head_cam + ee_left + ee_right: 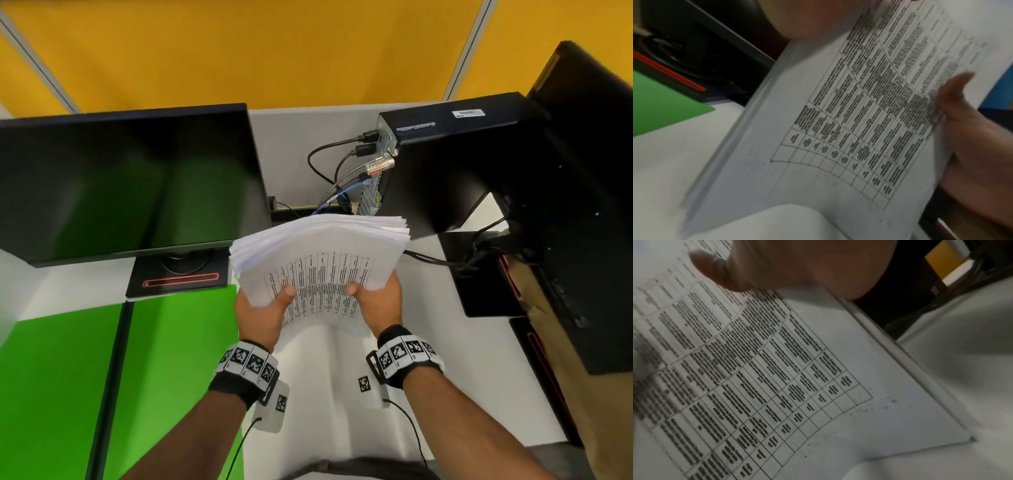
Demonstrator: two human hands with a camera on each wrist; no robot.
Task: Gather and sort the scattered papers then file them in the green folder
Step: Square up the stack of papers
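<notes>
A thick stack of white papers (322, 253) with a printed table on the top sheet is held up above the white desk. My left hand (263, 311) grips its left edge, thumb on the top sheet. My right hand (376, 298) grips the right edge the same way. The far sheets are fanned and uneven. The green folder (68, 370) lies open flat on the desk to the left of my left arm. The left wrist view shows the printed top sheet (859, 113), the folder corner (663, 104) and the right hand's thumb (953, 91). The right wrist view shows the sheet (777, 378).
A dark monitor (126, 185) on a black stand stands behind the folder. A black computer case (455, 161) with cables is at the back right, beside a second monitor (589, 171). A small marker tag (364, 383) lies on the white desk (329, 411) between my wrists.
</notes>
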